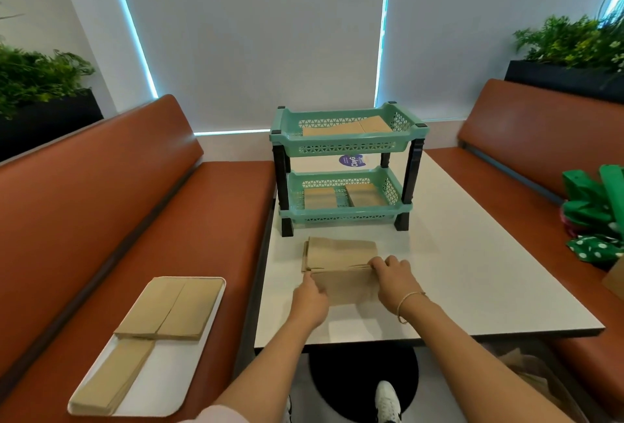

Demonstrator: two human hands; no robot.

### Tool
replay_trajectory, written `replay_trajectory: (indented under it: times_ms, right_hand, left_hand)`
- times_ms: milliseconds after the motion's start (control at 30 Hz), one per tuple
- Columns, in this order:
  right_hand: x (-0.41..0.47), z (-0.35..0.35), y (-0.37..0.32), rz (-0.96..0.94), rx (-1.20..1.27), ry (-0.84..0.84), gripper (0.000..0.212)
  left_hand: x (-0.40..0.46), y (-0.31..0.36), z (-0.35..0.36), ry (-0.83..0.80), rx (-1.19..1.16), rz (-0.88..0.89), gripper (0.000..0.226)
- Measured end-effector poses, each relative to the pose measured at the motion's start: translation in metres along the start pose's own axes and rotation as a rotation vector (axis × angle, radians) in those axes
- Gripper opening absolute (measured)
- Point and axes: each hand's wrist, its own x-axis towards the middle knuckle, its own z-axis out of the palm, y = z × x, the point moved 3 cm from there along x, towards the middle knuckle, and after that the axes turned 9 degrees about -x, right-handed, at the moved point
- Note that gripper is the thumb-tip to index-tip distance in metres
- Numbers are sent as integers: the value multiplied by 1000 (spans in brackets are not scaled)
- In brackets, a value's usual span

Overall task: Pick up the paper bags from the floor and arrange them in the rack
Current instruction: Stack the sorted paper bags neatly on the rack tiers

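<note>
Head view: a stack of folded paper bags [341,255] lies on the white table [472,270] toward its near left corner, just in front of the green two-tier rack [347,166]. Left hand [309,301] pinches the stack's near left edge; right hand [393,275] pinches its right edge at the fold. More bags lie in both rack tiers. Beside the table's left edge, a white tray [162,385] on the bench [101,220] carries more bags.
</note>
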Motion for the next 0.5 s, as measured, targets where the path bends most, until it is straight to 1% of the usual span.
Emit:
replay_trajectory:
  times_ms: [133,233,333,400,500]
  right_hand:
    - [7,-9,2,18,-64,43,49]
    - [4,-6,1,-10,-71,70,63]
    - [-2,2,-1,-53,-106,69,67]
    - [1,2,0,-58,-101,56,66]
    - [8,-4,4,-44,1,-23,57]
  left_hand:
    - [8,2,-5,9,-13,-7,46]
    - [8,0,-7,7,-17,-14,45]
    - [3,-9,-4,-44,41,-19,41]
    - [5,-11,-5,-46,45,-17,40]
    - [11,-6,-9,-35,-11,-36,33]
